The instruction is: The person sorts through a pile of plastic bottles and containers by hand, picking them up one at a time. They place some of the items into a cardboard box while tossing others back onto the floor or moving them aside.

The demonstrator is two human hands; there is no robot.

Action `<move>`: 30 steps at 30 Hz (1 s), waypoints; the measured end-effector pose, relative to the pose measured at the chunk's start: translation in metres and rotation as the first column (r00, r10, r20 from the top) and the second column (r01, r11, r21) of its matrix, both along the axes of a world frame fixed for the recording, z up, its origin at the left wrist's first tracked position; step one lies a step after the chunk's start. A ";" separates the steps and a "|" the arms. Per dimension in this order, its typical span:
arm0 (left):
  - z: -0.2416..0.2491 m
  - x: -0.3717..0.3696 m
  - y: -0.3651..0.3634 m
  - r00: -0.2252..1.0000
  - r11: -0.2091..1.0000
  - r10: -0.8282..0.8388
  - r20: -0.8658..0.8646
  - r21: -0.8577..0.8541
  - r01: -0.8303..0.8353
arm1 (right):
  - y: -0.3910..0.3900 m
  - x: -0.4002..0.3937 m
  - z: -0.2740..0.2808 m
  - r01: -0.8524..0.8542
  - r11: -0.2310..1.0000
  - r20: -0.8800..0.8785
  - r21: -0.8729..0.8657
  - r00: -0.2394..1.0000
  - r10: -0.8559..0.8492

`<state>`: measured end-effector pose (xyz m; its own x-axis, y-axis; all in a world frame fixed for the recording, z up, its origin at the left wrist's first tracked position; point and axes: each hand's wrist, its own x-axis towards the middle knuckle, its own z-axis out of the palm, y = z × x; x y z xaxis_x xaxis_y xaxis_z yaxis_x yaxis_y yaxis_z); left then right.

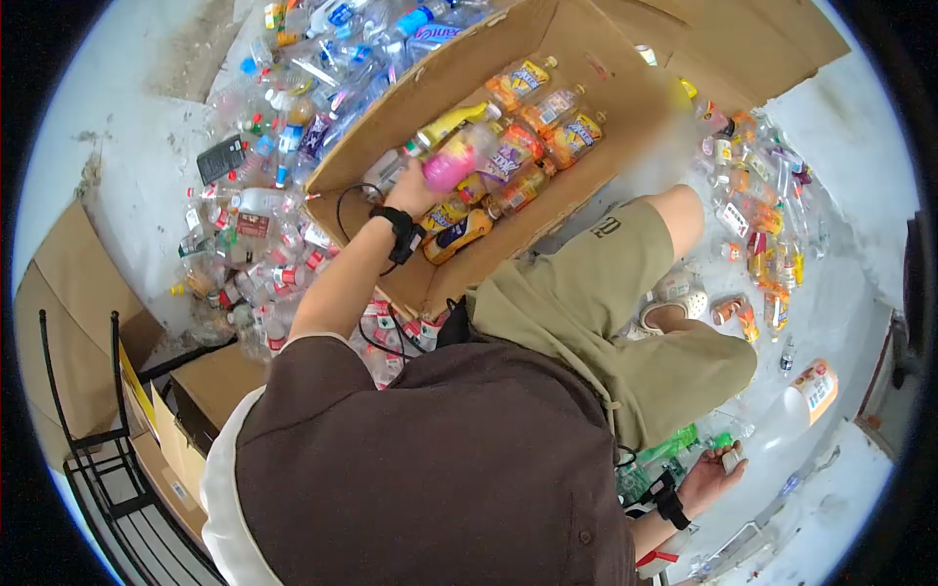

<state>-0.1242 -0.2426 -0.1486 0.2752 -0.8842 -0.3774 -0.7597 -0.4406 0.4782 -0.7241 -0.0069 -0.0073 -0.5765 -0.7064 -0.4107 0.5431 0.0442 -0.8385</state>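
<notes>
My left hand is inside the cardboard box, closed around a plastic bottle with a bright pink lower part. Beneath and beside it lie several drink bottles with orange and purple labels, among them an orange-labelled bottle and a purple-labelled bottle. At the lower right, my right hand is low over the floor with its fingers curled round a small whitish thing that I cannot make out. Close to those fingers are green plastic bottles.
Loose clear bottles are heaped left of and behind the box. More orange-labelled bottles lie on the right. A black metal rack and flattened cardboard stand at the left. Black cables hang by my waist.
</notes>
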 end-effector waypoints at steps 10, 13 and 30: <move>-0.059 -0.026 0.060 0.863 0.670 -0.486 0.140 0.694 0.265 | -0.040 0.030 0.017 -0.121 0.993 -0.098 -0.004 0.988 0.120; -0.027 -0.040 0.053 0.802 0.771 -0.482 0.354 0.605 0.196 | -0.045 0.038 0.016 -0.191 0.981 -0.145 0.022 0.971 0.192; 0.184 -0.131 -0.031 0.435 0.323 -0.841 0.320 -0.347 0.880 | -0.204 0.182 0.076 -0.733 0.331 -0.357 0.595 0.127 0.925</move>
<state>-0.2553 -0.2735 0.0355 -0.7297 -0.6808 0.0628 -0.6283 0.7039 0.3313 -0.5420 -0.2110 0.0691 0.1695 -0.8433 -0.5099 -0.5239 0.3611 -0.7714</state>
